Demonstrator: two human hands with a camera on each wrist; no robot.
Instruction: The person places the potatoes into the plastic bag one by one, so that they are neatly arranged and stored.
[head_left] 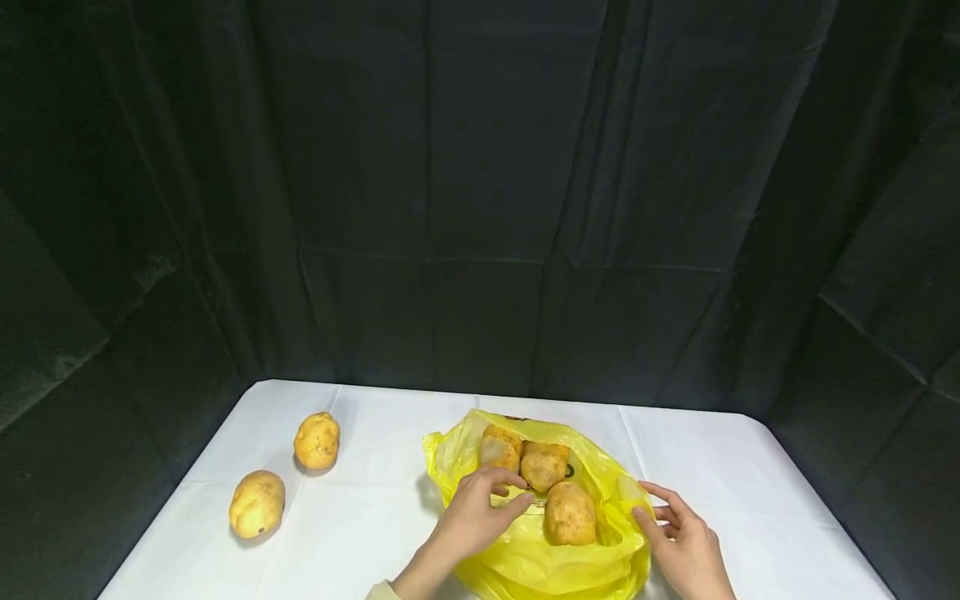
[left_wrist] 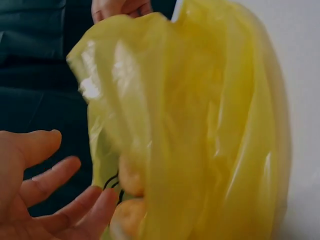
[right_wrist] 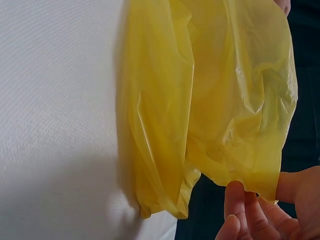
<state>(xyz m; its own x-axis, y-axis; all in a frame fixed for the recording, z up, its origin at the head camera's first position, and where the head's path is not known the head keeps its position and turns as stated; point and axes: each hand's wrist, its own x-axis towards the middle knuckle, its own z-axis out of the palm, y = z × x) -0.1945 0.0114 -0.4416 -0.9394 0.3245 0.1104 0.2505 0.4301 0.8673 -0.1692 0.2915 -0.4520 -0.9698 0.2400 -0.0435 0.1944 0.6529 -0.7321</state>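
A yellow plastic bag [head_left: 555, 575] lies on the table with its mouth spread wide. Inside it I see three potatoes: one at the back left [head_left: 500, 447], one beside it [head_left: 545, 464] and a larger one nearer the front [head_left: 570, 514]. Over the bag's left side hovers my left hand [head_left: 480, 512], fingers loosely bent and holding nothing; the left wrist view shows those fingers [left_wrist: 85, 210] apart, close to the potatoes. My right hand [head_left: 686, 546] pinches the bag's right rim between thumb and fingers, as the right wrist view [right_wrist: 270, 215] also shows.
Two more potatoes sit on the left of the white-covered table [head_left: 360, 517], one farther back [head_left: 317, 441] and one nearer [head_left: 257, 504]. Dark cloth [head_left: 480, 208] hangs behind the table and along both sides.
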